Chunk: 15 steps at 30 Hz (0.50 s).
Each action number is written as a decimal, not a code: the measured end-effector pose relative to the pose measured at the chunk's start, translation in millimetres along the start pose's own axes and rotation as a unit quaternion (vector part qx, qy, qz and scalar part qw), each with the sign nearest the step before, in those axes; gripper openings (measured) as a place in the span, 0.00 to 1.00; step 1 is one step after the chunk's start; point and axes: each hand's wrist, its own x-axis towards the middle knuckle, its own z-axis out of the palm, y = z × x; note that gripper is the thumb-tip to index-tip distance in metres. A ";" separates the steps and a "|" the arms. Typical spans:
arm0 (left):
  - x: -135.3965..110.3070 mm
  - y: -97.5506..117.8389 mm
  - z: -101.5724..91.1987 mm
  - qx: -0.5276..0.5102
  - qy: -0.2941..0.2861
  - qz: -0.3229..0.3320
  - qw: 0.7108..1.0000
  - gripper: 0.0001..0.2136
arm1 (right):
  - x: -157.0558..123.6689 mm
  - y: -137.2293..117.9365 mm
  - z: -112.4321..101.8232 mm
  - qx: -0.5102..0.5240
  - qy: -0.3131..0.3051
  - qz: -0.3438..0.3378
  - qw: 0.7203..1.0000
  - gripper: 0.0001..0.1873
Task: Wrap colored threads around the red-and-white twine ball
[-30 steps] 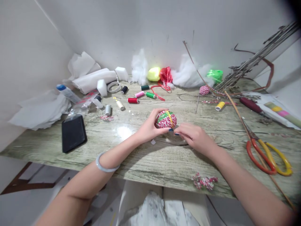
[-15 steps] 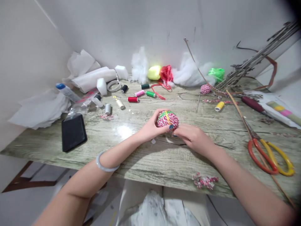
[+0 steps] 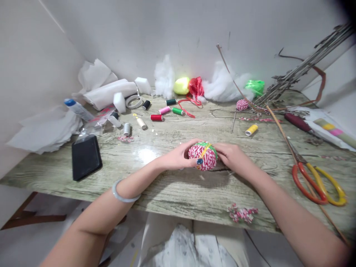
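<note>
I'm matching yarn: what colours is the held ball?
The head view shows the ball red and white, with green and yellow.

the ball (image 3: 206, 152) is between phone (image 3: 86, 158) and scissors (image 3: 301, 159), spools (image 3: 156, 117) behind.

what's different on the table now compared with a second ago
The red-and-white string ball has come nearer the person and turned, its green band now on the far right side. The left hand keeps hold of it; the right hand has moved from its near side to its right. The yellow spool has shifted left and nearer. Scissors and phone stayed put.
</note>
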 end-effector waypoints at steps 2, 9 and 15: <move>0.1 1.0 0.9 0.046 -0.016 0.014 0.999 0.30 | 0.3 -1.0 0.4 -0.006 0.004 0.017 1.000 0.16; 1.5 8.7 2.0 0.190 -0.003 0.027 0.981 0.28 | 2.4 -2.0 1.2 -0.033 -0.009 0.037 0.999 0.12; 0.0 6.5 2.2 0.156 -0.024 -0.004 0.987 0.28 | 0.3 1.5 5.8 -0.051 -0.003 0.022 0.998 0.12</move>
